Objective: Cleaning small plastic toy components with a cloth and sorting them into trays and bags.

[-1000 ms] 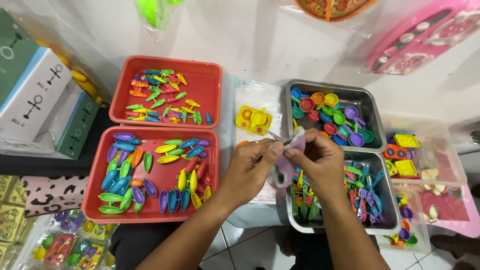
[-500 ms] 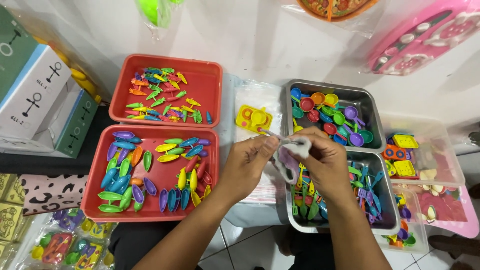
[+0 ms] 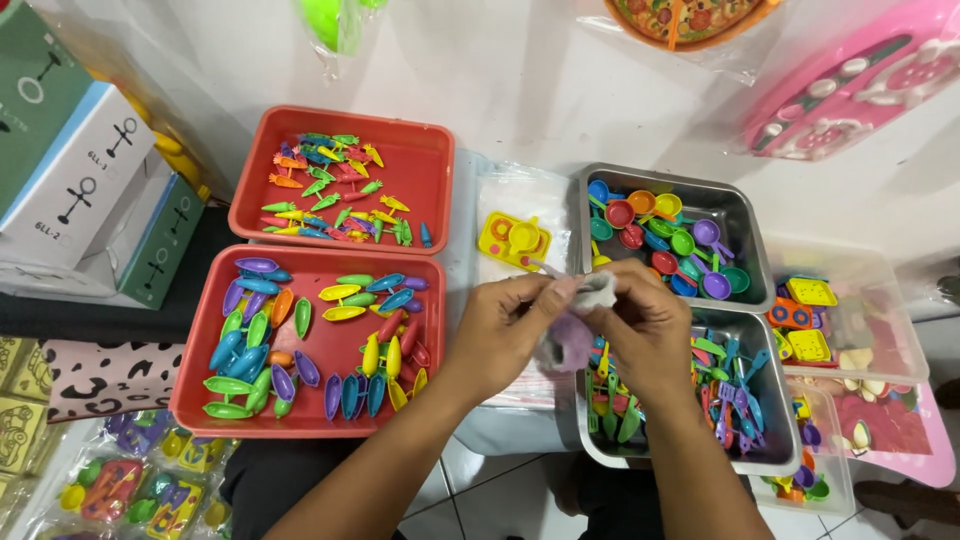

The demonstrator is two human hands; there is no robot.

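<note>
My left hand [image 3: 505, 330] and my right hand [image 3: 645, 325] meet in front of me, both pinching a small clear plastic bag [image 3: 575, 325] with a pale purple piece inside. The bag hangs over the edge of the near metal tray [image 3: 775, 455], which is full of small coloured toy utensils. Just beyond my hands a yellow toy tray [image 3: 513, 239] lies on a stack of clear bags [image 3: 520, 200]. To the left, a near red tray [image 3: 195, 395] holds coloured toy vegetables.
A far red tray [image 3: 420, 160] holds small toy carrots and a far metal tray [image 3: 740, 205] holds toy pans. Clear tubs [image 3: 880, 330] of toy pieces sit at right, boxes [image 3: 90, 180] at left, packed toy sets [image 3: 110, 480] below left, and a pink toy [image 3: 850, 80] hangs above right.
My hands have drawn closer together and slightly lower, folding the small bag between the fingers. The trays have not moved.
</note>
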